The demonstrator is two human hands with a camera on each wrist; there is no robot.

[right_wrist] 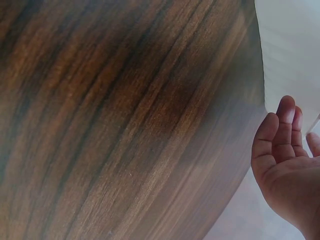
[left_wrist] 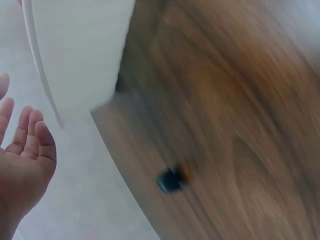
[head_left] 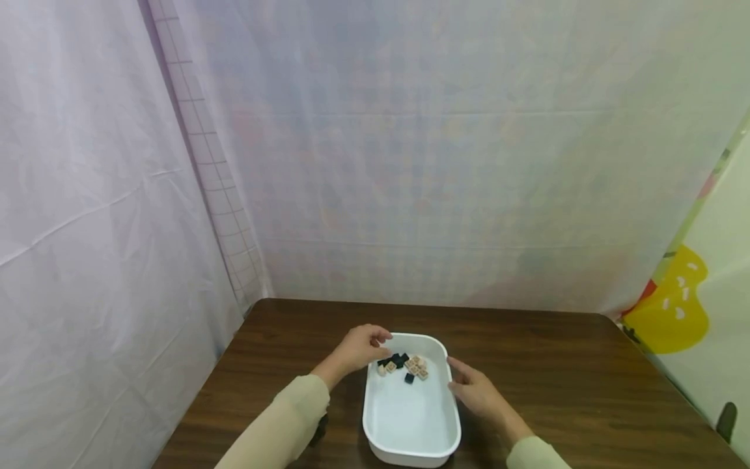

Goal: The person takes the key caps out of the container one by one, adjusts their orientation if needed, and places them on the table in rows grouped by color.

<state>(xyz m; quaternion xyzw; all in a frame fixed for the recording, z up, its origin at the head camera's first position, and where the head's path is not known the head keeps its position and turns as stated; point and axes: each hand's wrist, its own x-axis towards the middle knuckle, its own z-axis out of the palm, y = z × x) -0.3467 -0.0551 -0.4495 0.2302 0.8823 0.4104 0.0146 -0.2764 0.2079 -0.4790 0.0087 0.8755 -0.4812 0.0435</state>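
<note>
A white rectangular tray [head_left: 413, 417] with rounded corners stands on the table. Near its far end lie small square pieces, black ones [head_left: 400, 359] and beige ones [head_left: 417, 368]. My left hand [head_left: 360, 348] is at the far left corner, fingers loosely bent by the rim. On the right side my right hand [head_left: 477, 392] has its fingertips at the rim, thumb and fingers spread apart. Both wrist views show the left hand [left_wrist: 27, 160] and right hand [right_wrist: 285, 165] with relaxed fingers beside the tray's outer wall [left_wrist: 80, 55]. Neither hand visibly holds anything.
The dark brown wooden table [head_left: 551, 371] reaches back to a pale curtain [head_left: 433, 150]. A small black object [left_wrist: 171, 181], blurred, lies on the table near its edge. A white cloth [head_left: 88, 260] hangs at the left; a yellow-patterned one [head_left: 668, 312] at the right.
</note>
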